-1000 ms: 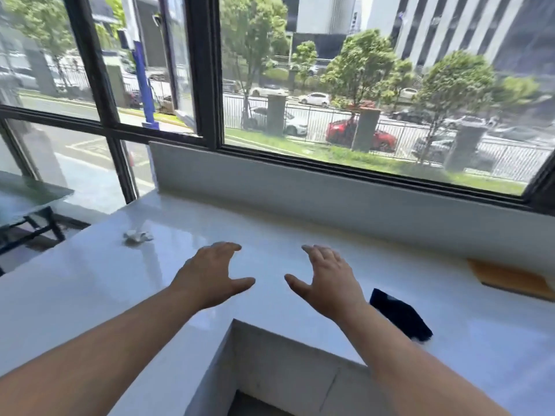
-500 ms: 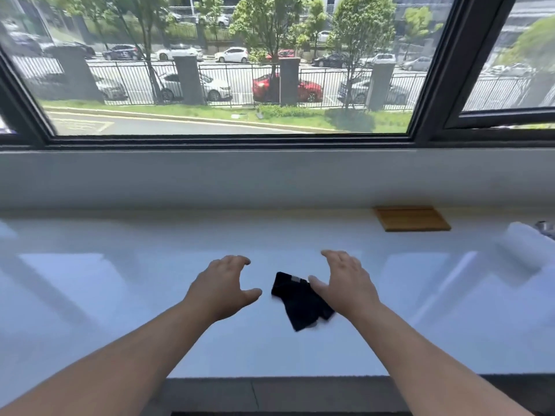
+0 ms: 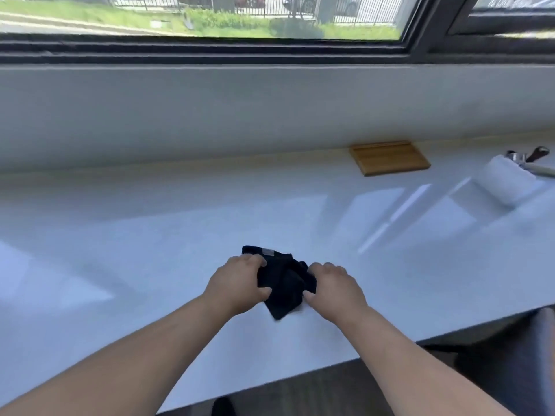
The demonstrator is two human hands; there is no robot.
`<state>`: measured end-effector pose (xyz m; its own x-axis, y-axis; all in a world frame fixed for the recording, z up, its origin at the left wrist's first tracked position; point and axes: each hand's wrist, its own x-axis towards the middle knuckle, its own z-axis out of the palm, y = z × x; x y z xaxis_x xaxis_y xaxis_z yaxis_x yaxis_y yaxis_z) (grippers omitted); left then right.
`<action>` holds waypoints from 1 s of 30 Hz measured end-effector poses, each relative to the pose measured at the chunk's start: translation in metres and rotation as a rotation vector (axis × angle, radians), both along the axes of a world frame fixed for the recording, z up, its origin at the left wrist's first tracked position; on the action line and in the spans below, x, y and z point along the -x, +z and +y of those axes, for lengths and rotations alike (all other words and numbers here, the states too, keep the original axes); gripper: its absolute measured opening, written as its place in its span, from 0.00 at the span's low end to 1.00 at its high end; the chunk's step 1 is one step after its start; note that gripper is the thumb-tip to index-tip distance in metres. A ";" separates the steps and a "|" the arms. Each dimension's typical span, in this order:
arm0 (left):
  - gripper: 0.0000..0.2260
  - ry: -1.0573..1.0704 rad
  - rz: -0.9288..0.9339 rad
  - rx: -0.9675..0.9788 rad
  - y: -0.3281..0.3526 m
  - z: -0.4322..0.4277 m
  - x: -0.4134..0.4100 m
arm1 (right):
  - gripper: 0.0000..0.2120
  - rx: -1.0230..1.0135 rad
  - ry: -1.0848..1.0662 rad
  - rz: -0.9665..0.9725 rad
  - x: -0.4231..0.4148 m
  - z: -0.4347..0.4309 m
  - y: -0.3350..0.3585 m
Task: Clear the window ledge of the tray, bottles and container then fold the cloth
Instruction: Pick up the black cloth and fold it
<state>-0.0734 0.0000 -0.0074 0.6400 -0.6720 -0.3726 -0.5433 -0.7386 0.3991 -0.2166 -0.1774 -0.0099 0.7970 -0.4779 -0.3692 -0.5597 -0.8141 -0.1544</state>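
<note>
A small black cloth (image 3: 282,288) lies crumpled on the white window ledge (image 3: 150,241), near its front edge at the middle. My left hand (image 3: 237,285) grips the cloth's left side, fingers curled over it. My right hand (image 3: 333,288) grips its right side, thumb and fingers pinching the fabric. A small grey label shows on the cloth's far corner. No tray, bottles or container are in view.
A flat wooden board (image 3: 389,157) lies against the wall at the back right. A white paper roll (image 3: 504,181) lies at the far right, with a metal tool (image 3: 528,159) behind it. The window frame (image 3: 210,52) runs above the ledge.
The view has swung right and down along the ledge. Both hands, open and hovering a moment ago, have closed on the black cloth from either side.
</note>
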 end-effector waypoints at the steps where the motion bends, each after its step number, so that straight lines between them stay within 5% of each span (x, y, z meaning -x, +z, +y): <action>1: 0.29 -0.018 0.013 -0.002 -0.008 -0.004 -0.008 | 0.19 0.013 0.001 0.039 -0.003 0.000 -0.009; 6: 0.23 -0.027 0.103 0.050 -0.027 -0.015 -0.042 | 0.11 0.072 0.006 0.106 -0.017 0.002 -0.030; 15: 0.25 -0.082 0.304 0.239 0.039 -0.022 -0.062 | 0.07 -0.535 -0.363 -0.453 -0.091 0.010 0.084; 21: 0.28 0.015 0.172 0.358 0.118 -0.036 -0.080 | 0.09 -0.541 -0.243 -0.607 -0.128 -0.021 0.174; 25: 0.20 0.094 0.253 0.476 0.157 -0.044 -0.099 | 0.10 -0.584 -0.234 -0.713 -0.140 -0.050 0.212; 30: 0.03 0.201 0.311 0.617 0.192 -0.072 -0.108 | 0.11 -0.872 -0.346 -0.788 -0.142 -0.104 0.238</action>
<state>0.0346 -0.0721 0.1842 0.6994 -0.6992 -0.1480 -0.2139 -0.4024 0.8901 -0.0742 -0.2816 0.2284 0.8272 -0.5427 -0.1457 -0.2334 -0.0959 -0.9676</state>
